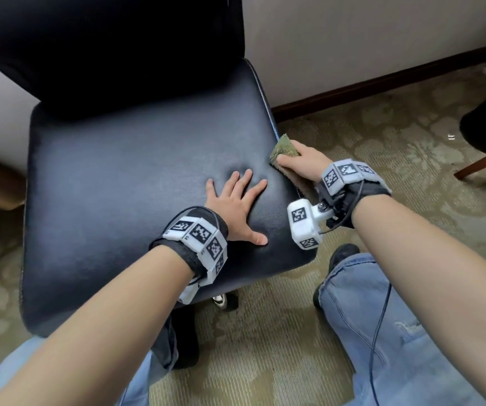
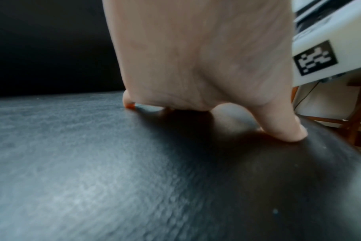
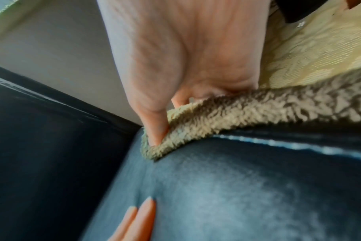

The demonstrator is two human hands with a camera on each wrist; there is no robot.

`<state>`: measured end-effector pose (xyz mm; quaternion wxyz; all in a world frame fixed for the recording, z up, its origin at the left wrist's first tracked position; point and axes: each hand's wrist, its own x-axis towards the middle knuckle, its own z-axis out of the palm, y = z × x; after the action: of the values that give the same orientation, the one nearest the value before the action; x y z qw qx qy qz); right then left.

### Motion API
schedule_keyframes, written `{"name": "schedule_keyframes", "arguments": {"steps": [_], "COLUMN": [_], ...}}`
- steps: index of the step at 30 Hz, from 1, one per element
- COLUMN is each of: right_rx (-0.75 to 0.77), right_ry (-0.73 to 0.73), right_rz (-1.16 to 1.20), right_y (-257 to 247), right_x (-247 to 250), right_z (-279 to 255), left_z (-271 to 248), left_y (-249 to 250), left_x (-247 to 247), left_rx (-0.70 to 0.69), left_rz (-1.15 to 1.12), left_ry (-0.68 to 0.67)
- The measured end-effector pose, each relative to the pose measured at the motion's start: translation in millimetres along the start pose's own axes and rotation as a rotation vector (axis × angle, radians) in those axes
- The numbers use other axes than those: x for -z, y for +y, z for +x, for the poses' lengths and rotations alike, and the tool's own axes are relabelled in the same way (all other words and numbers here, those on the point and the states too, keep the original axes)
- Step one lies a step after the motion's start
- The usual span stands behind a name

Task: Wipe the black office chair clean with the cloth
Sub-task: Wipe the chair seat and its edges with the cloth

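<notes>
The black office chair (image 1: 124, 177) fills the middle of the head view, its padded seat (image 2: 93, 179) shiny and its backrest dark behind. My left hand (image 1: 237, 203) lies flat on the seat near the right front, fingers spread and pressing down. My right hand (image 1: 300, 161) grips an olive-green fuzzy cloth (image 1: 284, 148) at the seat's right edge. In the right wrist view the cloth (image 3: 247, 114) drapes over the stitched seam, with my thumb (image 3: 155, 130) pressed into it. The other right fingers are hidden behind the cloth.
A patterned beige carpet (image 1: 382, 136) surrounds the chair. A white wall with dark baseboard (image 1: 382, 80) runs behind on the right. A wooden chair leg (image 1: 485, 162) stands at the far right. My jeans-clad legs (image 1: 382, 332) stand in front of the seat.
</notes>
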<state>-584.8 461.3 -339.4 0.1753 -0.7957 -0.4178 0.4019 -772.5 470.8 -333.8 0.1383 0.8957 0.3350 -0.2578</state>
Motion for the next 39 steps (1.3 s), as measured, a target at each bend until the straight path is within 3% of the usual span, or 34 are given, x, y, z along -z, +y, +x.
{"name": "schedule_keyframes", "arguments": {"steps": [10, 19, 25, 30, 33, 39], "right_rx": [-0.067, -0.052, -0.029, -0.033, -0.094, -0.129], "right_ry": [0.006, -0.078, -0.039, 0.012, -0.006, -0.011], "right_rz": [0.116, 0.095, 0.222, 0.257, 0.184, 0.107], "right_y": [4, 2, 5, -4, -18, -14], "right_x": [-21, -87, -119, -104, -105, -129], "right_z": [-39, -99, -119, -113, -104, -131], "left_z": [-21, -88, -108, -88, -73, -71], "left_y": [-8, -37, -58, -51, -51, -57], "left_x": [-12, -53, -58, -34, -33, -34], "left_rx": [-0.041, -0.064, -0.100, 0.077, 0.178, 0.183], "left_rz": [0.074, 0.205, 0.108, -0.274, -0.312, -0.156], "left_ry": [-0.015, -0.087, -0.130, 0.133, 0.078, 0.042]}}
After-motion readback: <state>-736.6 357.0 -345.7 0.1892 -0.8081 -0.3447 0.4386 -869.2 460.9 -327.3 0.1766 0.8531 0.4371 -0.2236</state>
